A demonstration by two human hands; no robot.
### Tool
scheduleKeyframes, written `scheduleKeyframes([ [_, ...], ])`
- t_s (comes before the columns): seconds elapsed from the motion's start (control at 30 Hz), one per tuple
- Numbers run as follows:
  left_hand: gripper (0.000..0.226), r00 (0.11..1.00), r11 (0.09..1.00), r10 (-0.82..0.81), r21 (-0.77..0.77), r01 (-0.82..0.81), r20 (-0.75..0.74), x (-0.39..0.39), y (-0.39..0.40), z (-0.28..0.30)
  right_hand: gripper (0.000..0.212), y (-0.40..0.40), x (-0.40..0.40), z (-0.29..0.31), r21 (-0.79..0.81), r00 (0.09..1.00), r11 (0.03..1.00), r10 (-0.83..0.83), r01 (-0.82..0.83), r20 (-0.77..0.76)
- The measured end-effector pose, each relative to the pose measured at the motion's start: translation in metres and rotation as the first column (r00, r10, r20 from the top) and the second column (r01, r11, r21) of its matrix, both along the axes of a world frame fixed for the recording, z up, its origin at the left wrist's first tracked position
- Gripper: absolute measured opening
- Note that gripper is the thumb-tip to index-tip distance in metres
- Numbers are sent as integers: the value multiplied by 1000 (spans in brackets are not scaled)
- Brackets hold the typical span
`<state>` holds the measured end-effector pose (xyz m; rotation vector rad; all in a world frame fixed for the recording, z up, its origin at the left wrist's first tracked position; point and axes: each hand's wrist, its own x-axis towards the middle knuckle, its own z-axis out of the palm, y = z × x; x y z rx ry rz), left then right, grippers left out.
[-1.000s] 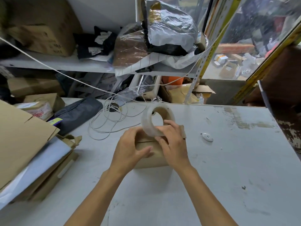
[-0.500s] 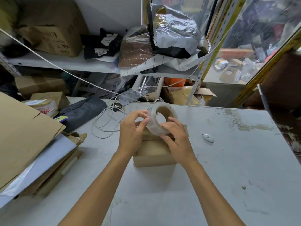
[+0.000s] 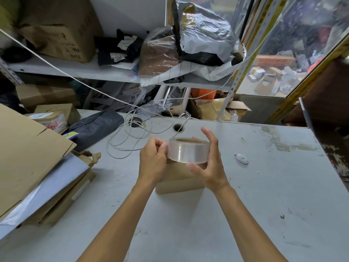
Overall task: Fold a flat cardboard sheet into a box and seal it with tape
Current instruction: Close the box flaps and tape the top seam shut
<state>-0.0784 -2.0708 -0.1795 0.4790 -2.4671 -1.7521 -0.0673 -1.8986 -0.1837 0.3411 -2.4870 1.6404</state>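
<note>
- The right hand (image 3: 209, 165) is clamped on 1 roll of clear packing tape with a brown cardboard core (image 3: 188, 152): thumb under the near rim, fingers curved round the far side, the roll lying flat with its hole facing up.
- The left hand (image 3: 153, 163) has its fingers curled together, pinching at the left side of the roll; whether it has the loose tape end cannot be told.
- Both hands hold the roll just above 1 small plain brown cardboard box (image 3: 177, 181), already folded, standing on the grey scuffed worktop (image 3: 264, 195) directly below them. No print shows on the box.
- Right of the box lies 1 small white oval disc (image 3: 241, 159).
- Behind the hands, 1 loose coil of white cord (image 3: 130, 140) lies near 2 round holes in the worktop.
- At the left edge sits 1 stack of flat brown cardboard sheets (image 3: 28, 157); beyond it, 1 taped parcel with a red printed label (image 3: 51, 121), too small to read.
- On the white shelf (image 3: 75, 69) stands 1 large brown carton (image 3: 62, 36) with dark handwriting, illegible.
</note>
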Motion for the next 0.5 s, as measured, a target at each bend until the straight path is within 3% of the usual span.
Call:
scheduleKeyframes([
  [0.13, 15, 996, 994, -64, 88, 58, 64, 10, 1, 0, 84, 3, 1, -4, 20, 999, 1000, -10, 11, -49],
  [0.23, 14, 995, 993, -66, 100, 58, 75, 13, -3, -2, 78, 2, -2, -3, 38, 999, 999, -31, 29, 34],
  [0.4, 9, 991, 967, -56, 254, 23, 124, 15, -10, 2, 62, 4, -6, -4, -4, 986, 1000, -1, 2, 168],
  [0.5, 13, 995, 994, -27, 106, 17, 98, 19, -12, 3, 47, 1, -7, -6, 18, 985, 1000, 11, -14, 169],
])
